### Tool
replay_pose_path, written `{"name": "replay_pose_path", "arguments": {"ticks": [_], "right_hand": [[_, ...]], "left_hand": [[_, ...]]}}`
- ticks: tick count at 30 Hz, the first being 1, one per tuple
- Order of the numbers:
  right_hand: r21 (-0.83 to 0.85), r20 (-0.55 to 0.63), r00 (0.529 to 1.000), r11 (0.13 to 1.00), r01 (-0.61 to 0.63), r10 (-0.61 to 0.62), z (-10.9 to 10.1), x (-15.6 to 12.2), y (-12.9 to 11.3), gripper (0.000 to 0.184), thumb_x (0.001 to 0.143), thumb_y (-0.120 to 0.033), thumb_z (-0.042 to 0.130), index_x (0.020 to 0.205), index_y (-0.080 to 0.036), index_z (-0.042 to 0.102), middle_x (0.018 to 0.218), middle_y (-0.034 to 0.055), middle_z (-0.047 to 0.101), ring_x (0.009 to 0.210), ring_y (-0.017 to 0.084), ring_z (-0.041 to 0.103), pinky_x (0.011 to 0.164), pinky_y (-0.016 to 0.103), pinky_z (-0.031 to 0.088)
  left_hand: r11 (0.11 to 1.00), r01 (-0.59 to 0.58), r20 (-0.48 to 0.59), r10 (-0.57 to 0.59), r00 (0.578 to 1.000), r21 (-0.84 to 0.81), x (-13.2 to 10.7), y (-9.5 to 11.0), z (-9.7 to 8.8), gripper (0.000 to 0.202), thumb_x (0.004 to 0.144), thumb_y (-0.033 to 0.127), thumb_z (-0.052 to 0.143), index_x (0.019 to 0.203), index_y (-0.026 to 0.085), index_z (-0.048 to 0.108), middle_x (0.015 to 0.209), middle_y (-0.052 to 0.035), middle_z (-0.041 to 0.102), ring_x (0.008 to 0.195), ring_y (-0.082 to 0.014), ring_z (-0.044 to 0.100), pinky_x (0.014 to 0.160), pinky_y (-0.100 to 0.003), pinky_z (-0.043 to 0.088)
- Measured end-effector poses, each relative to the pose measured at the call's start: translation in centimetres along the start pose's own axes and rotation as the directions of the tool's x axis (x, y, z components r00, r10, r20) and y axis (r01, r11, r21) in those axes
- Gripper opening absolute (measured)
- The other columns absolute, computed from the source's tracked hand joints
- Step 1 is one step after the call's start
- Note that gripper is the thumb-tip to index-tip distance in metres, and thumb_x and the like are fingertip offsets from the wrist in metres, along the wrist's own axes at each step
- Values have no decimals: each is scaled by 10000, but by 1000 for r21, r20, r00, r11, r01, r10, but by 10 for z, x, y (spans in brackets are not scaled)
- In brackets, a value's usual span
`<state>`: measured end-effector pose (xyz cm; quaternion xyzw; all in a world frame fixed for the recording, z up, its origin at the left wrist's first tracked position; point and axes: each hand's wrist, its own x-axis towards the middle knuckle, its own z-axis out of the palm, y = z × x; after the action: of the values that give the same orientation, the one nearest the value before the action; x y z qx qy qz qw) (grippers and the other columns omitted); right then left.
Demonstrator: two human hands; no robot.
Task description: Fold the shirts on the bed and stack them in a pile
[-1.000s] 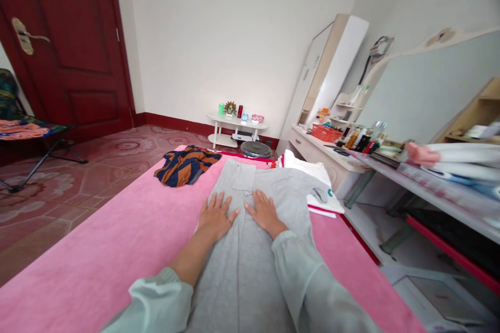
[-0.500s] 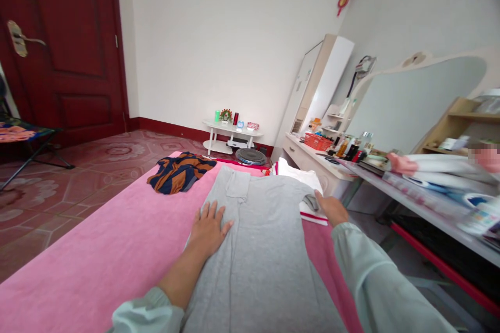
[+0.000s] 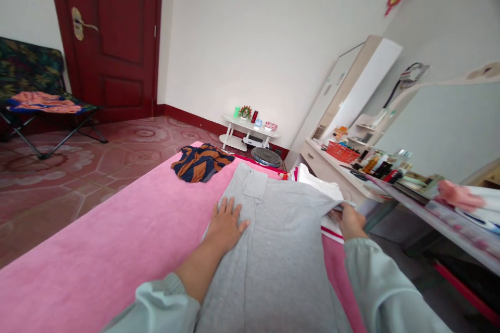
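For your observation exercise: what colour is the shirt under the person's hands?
The shirt is plain light grey, shown best in the head view, spread on a pink cover.

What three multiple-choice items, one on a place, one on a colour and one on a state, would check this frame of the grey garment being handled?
1. Where does the striped garment lie?
A. on the folding chair
B. on the pink cover, beyond the grey garment
C. on the floor

2. What colour is the door?
A. dark red
B. white
C. green

3. How is the left hand?
A. gripping a bottle
B. raised in the air
C. flat on the grey garment

Answers: B, it rests on the pink cover; A, its panels are dark red; C, palm down, fingers spread.
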<state>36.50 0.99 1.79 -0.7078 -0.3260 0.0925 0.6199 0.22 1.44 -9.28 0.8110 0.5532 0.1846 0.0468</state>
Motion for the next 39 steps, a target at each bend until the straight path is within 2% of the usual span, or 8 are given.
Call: {"name": "replay_pose_path", "arguments": {"ticks": [4,8,12,15,22,27,32,39], "right_hand": [[84,40,998,995,-47,44,46,-15,-39,172,727,-283,503,864,-183,527,656,1,625,640,174,649,570,289,560],[117,351,936,993,-31,-12,94,-59,-82,399,632,-241,678,1011,-159,586,1018,87,677,857,189,665,699,293,561],[-10,807,588,995,95,-48,101,-116,-105,696,700,-258,665,1341,-227,394,1483,132,322,1224,204,479,822,307,517],[-79,871,490,979,188,-24,69,-137,-93,573,749,-325,627,1286,-194,475,1414,118,435,1164,200,523,835,317,503],[-290,760,649,883,370,-23,-70,-146,-13,312,715,-339,619,964,-156,665,950,73,696,849,202,628,776,322,479],[-629,673,734,594,502,93,-147,-179,14,284,764,-425,561,897,-182,625,804,50,673,711,186,610,644,281,417],[-779,576,795,421,464,189,-175,-216,25,302,693,-525,623,739,-233,561,660,16,632,600,195,575,545,283,312],[-642,632,755,663,385,174,-180,-237,40,197,736,-386,571,634,-251,470,614,-14,584,592,180,545,553,277,337]], "left_hand": [[999,-1,-3,1,1000,-44,0,-2,-3,617,897,607,263,1368,251,442,1497,-84,314,1395,-319,186,1104,-530,138],[994,-12,1,12,1000,-107,1,-8,-5,583,923,581,221,1354,262,450,1466,-62,374,1379,-273,247,1110,-478,175],[991,-11,18,13,1000,-131,3,-14,-6,548,935,543,257,1356,249,448,1448,-53,404,1365,-244,280,1114,-427,195],[991,-27,25,30,999,-129,3,-16,-7,525,936,524,285,1341,243,466,1437,-58,417,1354,-242,297,1110,-417,205],[992,-65,6,66,998,-107,5,-17,-4,479,928,492,349,1294,233,515,1413,-77,440,1325,-252,329,1089,-427,235],[990,-108,-40,105,994,-92,6,-15,-1,416,906,418,421,1248,227,560,1337,-67,513,1245,-242,415,1057,-391,294],[982,-185,-94,181,979,-27,8,2,-8,369,873,292,454,1209,229,591,1280,-59,539,1179,-238,458,1019,-348,344],[976,-183,69,176,982,115,39,46,-27,534,866,206,430,1392,275,370,1148,-99,585,1084,-245,546,872,-353,455]]}}
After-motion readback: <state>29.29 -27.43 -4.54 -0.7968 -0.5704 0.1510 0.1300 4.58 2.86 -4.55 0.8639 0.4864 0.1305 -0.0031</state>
